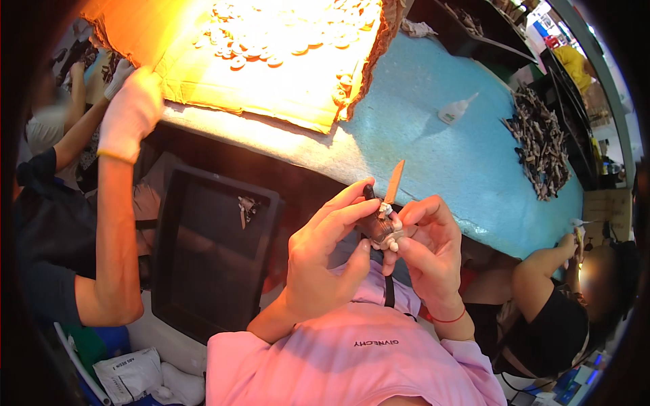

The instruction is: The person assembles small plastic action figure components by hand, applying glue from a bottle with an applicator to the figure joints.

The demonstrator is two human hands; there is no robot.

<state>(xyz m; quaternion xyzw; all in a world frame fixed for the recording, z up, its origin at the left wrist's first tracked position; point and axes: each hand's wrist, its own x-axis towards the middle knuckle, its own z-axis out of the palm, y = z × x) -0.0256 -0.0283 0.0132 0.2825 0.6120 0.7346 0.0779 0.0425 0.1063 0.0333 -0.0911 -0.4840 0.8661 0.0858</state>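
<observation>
Left hand (325, 260) pinches a small dark part (380, 227) between thumb and fingers, held up in front of my chest just off the near edge of the blue table (467, 155). Right hand (426, 254) grips the same part from the other side, fingers curled around its pale lower end; a thin tan blade-like stick (395, 181) pokes up from between my two hands, and I can't tell which fingers actually pinch it. Both hands closed on the part, none free.

Doing this well, as I judge it: keep the left pinch firm so the part doesn't spin, work the stick with small right-hand moves, keep the tip pointed away from the left fingertips, keep it all over my lap or the black tray (210, 257) so nothing that drops gets lost.

Around me: the tray sits to my lower left with one small piece (245, 208) in it. A cardboard sheet (257, 88) with a heap of small round pieces (284, 30) lies under strong light on the far side of the table. A small white squeeze bottle (455, 110) lies on the blue surface, and a pile of dark stick-like parts (542, 145) is farther right. One person's gloved hand (132, 111) reaches to the cardboard on my left; another person sits at my right, at the table's edge.
</observation>
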